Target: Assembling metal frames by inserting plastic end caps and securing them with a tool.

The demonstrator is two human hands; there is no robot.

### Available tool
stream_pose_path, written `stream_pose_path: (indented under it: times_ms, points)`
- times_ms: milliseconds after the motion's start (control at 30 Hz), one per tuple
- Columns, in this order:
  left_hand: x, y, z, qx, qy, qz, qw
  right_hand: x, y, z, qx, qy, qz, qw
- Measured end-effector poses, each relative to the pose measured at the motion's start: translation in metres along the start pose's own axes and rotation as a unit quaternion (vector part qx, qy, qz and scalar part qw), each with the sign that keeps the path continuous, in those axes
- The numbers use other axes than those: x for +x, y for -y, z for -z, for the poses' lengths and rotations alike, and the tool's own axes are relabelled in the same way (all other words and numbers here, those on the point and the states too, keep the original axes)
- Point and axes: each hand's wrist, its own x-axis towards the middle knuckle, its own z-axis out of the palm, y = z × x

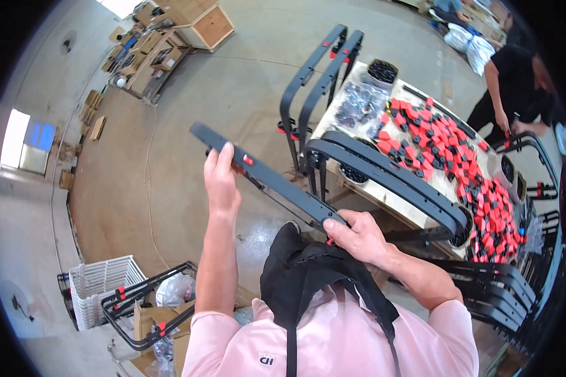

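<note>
A dark grey bent-tube metal frame (285, 190) is held at a slant before my body, its far end up to the left. Near that end, my left hand (221, 179) is closed round the tube, beside a small red part (248, 159). My right hand (360, 236) grips the lower right end, thumb lying on top. Part of the frame's far side is hidden beneath the upper tube. Just right of it, similar grey frames (383, 171) lean against a worktable (393, 200). That table bears a heap of red and black plastic parts (443, 144).
Tubs of black parts (382, 71) and clear plastic bags (360, 103) share the table. Another person (516, 85) stands across it. Stacked frames (493, 292) sit at lower right. A white basket (104, 286) and another frame (146, 342) are at lower left.
</note>
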Motion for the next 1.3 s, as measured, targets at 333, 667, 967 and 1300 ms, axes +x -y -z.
stream_pose_path:
  times_ms: [333,667,967,1300]
  points:
    - [0.231,-0.028,-0.019,0.083,0.163,-0.036,0.983,0.154,0.060,-0.063,0.244,-0.101,-0.014,0.964]
    - [0.480,0.023,-0.066,0.127,0.393,0.047,0.909,0.360,0.110,-0.115,0.357,-0.299,-0.013,0.885]
    - [0.477,0.311,0.127,0.199,-0.054,0.251,0.946,0.466,0.137,-0.088,0.403,-0.386,0.020,0.829]
    - [0.332,0.411,0.066,-0.015,0.143,0.686,0.714,0.483,0.086,-0.079,0.388,-0.503,-0.014,0.772]
